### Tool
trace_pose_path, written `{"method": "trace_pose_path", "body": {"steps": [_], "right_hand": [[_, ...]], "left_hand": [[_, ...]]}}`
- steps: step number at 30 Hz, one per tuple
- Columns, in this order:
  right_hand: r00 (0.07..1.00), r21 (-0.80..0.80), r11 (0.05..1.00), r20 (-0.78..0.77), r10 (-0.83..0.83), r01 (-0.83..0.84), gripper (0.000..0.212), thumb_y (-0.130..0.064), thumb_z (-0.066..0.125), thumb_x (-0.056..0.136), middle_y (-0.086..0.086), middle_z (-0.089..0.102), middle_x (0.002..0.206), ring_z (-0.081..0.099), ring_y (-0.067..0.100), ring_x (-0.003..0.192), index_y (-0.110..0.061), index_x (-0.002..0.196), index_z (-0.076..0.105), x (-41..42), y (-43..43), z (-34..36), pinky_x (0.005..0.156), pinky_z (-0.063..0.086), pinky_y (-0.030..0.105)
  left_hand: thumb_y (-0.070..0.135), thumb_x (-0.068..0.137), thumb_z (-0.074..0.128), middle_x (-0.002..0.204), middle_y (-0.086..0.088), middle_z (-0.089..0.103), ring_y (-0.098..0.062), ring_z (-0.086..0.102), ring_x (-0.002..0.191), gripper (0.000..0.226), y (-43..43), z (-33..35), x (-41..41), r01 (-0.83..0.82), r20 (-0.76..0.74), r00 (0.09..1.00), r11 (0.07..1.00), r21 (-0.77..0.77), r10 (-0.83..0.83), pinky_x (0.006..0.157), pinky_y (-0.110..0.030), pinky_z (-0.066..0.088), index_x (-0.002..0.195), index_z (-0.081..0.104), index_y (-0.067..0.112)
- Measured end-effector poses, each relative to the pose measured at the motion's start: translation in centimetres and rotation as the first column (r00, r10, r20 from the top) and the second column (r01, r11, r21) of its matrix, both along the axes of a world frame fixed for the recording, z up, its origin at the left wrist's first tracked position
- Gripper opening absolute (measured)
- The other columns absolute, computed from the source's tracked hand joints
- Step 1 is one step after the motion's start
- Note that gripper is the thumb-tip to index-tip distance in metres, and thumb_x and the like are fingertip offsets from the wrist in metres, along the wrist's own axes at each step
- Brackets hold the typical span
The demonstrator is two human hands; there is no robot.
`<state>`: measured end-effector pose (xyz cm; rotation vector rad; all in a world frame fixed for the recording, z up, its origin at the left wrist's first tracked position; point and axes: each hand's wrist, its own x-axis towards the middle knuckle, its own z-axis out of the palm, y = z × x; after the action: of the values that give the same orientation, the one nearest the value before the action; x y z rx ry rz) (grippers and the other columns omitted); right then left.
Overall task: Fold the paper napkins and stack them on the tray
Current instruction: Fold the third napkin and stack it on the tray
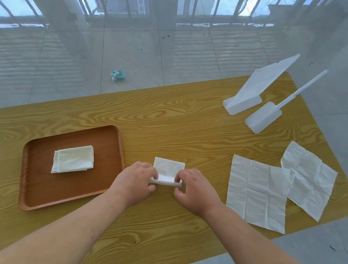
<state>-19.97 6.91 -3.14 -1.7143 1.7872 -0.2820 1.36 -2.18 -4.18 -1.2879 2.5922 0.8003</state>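
A partly folded white napkin point(168, 168) lies on the wooden table just right of the brown tray point(41, 192). My left hand point(136, 180) pinches the near left corner of it, and my right hand point(194, 189) pinches the near right corner, lifting the near edge off the table. On the tray rests a small stack of folded napkins point(73, 158). Two unfolded napkins lie flat on the right: a nearer unfolded napkin point(257, 191) and a farther unfolded napkin point(309, 180) that it partly overlaps.
Two white plastic stands point(254, 92) point(262, 117) sit at the table's far right corner. A crumpled teal wrapper point(117, 75) lies on the tiled floor beyond the table. The table point(169, 121) ends close behind the right napkins.
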Motion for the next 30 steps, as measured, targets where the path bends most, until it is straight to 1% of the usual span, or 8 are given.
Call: {"method": "trace_pose_path", "body": {"steps": [3,6,9,12,16,21,26,30], "right_hand": [[0.999,0.072,0.997,-0.038,0.012,-0.009,0.018,-0.031,0.056,0.089,-0.009,0.059,0.103,0.048,0.013,0.099,-0.027,0.106,0.060,-0.1,0.0,-0.5,0.089,0.045,0.031],[0.980,0.160,0.972,0.071,-0.188,0.175,0.014,-0.031,0.055,0.092,-0.004,0.060,0.082,0.052,0.014,0.074,-0.022,0.081,0.058,0.4,-0.7,-0.4,0.066,0.047,0.035],[0.918,0.273,0.900,0.111,-0.381,0.340,0.025,-0.035,0.056,0.092,0.000,0.062,0.071,0.052,0.014,0.060,-0.017,0.075,0.057,0.8,-1.6,-0.5,0.054,0.041,0.035],[0.925,0.311,0.884,0.031,-0.378,0.350,0.026,-0.034,0.056,0.092,-0.003,0.060,0.070,0.053,0.015,0.061,-0.019,0.071,0.055,1.0,-1.9,-0.6,0.054,0.041,0.033],[0.944,0.309,0.892,-0.075,-0.322,0.329,0.021,-0.034,0.055,0.092,-0.005,0.062,0.075,0.058,0.016,0.068,-0.023,0.075,0.056,1.5,-1.8,-0.8,0.054,0.041,0.031],[0.947,0.237,0.920,-0.157,-0.281,0.312,0.018,-0.036,0.056,0.094,-0.007,0.060,0.079,0.058,0.016,0.074,-0.023,0.082,0.057,2.3,-1.5,-0.9,0.057,0.045,0.033],[0.934,0.259,0.910,-0.243,-0.263,0.324,0.031,-0.042,0.055,0.090,-0.005,0.056,0.068,0.054,0.018,0.063,-0.021,0.068,0.051,2.2,-0.5,-1.0,0.049,0.035,0.031],[0.932,0.420,0.832,-0.157,-0.328,0.363,0.061,-0.062,0.047,0.094,-0.003,0.062,0.055,0.056,0.019,0.052,-0.015,0.057,0.060,2.1,0.3,-0.7,0.049,0.042,0.030]], "left_hand": [[0.045,0.089,0.053,0.097,0.019,0.064,-0.006,0.056,0.096,0.013,0.1,0.3,0.1,-0.120,-0.037,0.992,0.990,0.075,0.123,0.072,-0.022,0.041,0.089,0.062,0.035],[0.048,0.093,0.053,0.074,0.012,0.062,-0.007,0.058,0.068,0.019,0.1,0.5,0.0,-0.231,-0.053,0.969,0.963,0.140,0.240,0.053,-0.024,0.037,0.080,0.054,0.034],[0.052,0.096,0.057,0.072,0.008,0.064,-0.010,0.060,0.063,0.024,0.0,0.4,0.0,-0.351,-0.049,0.931,0.922,0.165,0.363,0.052,-0.032,0.045,0.087,0.051,0.030],[0.050,0.092,0.063,0.094,0.012,0.063,-0.011,0.062,0.079,0.029,0.3,0.6,-0.2,-0.391,-0.058,0.915,0.914,0.114,0.399,0.066,-0.036,0.055,0.110,0.049,0.032],[0.051,0.089,0.066,0.120,0.004,0.053,-0.018,0.054,0.109,0.050,1.2,0.2,-0.3,-0.186,-0.048,0.982,0.979,-0.085,0.182,0.086,-0.032,0.050,0.130,0.050,0.025],[0.059,0.090,0.062,0.125,0.002,0.050,-0.019,0.049,0.112,0.058,1.9,-0.5,-1.0,0.082,0.139,0.988,0.986,-0.145,-0.062,0.092,-0.033,0.051,0.137,0.048,0.027],[0.043,0.100,0.050,0.113,-0.002,0.059,-0.024,0.055,0.102,0.030,2.0,-0.3,-1.2,0.248,0.199,0.959,0.941,-0.229,-0.204,0.083,-0.038,0.051,0.114,0.063,0.020],[0.029,0.096,0.060,0.090,-0.005,0.065,-0.029,0.061,0.083,0.017,2.1,0.1,-0.8,0.188,0.035,0.982,0.932,-0.309,-0.186,0.068,-0.043,0.054,0.090,0.067,0.015]]}}
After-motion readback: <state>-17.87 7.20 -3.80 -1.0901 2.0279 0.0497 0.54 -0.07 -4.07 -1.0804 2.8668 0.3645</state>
